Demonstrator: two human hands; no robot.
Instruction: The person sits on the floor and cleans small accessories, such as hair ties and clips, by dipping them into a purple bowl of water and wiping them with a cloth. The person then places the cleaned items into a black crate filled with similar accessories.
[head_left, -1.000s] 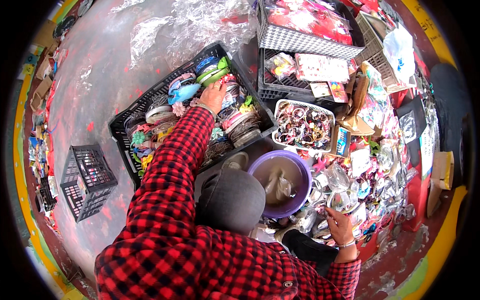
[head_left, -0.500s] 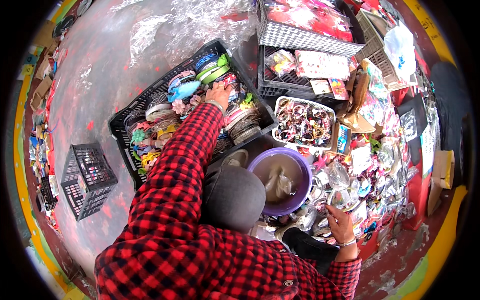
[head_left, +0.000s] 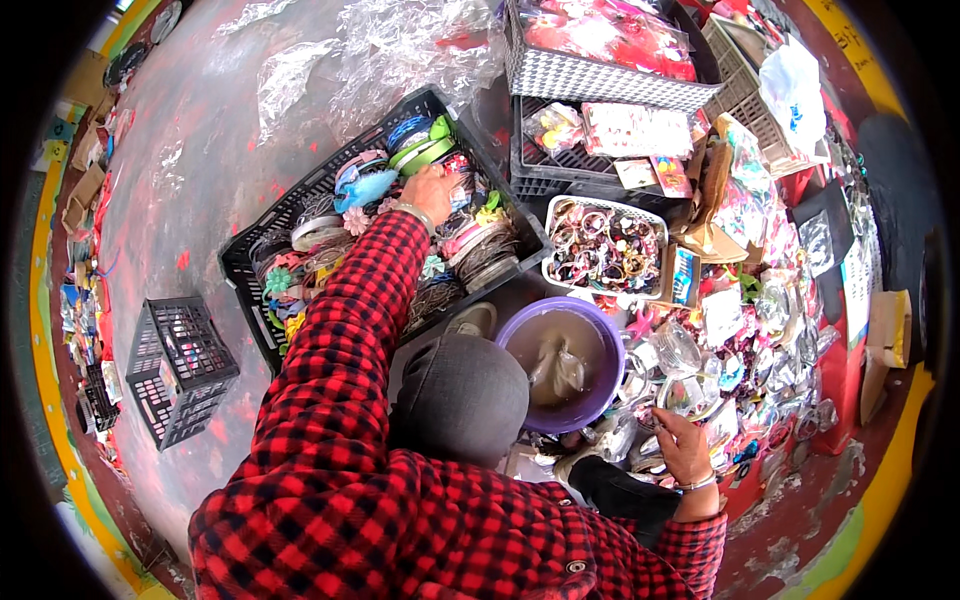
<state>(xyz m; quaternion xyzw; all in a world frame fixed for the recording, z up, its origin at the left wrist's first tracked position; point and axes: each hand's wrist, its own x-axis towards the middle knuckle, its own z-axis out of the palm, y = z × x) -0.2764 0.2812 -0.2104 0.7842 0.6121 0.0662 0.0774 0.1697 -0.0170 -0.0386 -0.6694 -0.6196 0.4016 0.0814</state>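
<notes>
My left hand (head_left: 432,190) reaches into a black plastic crate (head_left: 262,338) packed with bundled headbands. Its fingers curl down among the bundles, beside a green headband bundle (head_left: 422,152) and a light blue one (head_left: 368,188); what they grip is hidden. A pink fabric flower (head_left: 355,221) lies just left of my wrist. Over a heap of plastic-wrapped trinkets (head_left: 690,360) at the right, my right hand (head_left: 682,448) has thumb and forefinger pinched together; anything between them is too small to name.
A purple basin (head_left: 613,385) of murky water stands by my knee. Behind it is a white basket (head_left: 549,270) of small hair accessories. Stacked crates (head_left: 610,82) hold packaged goods. A small black crate (head_left: 180,370) sits at left; clear plastic sheeting (head_left: 400,60) lies beyond.
My left hand has shifted slightly left and its fingers have curled deeper among the headbands. My right hand stays pinched in nearly the same place.
</notes>
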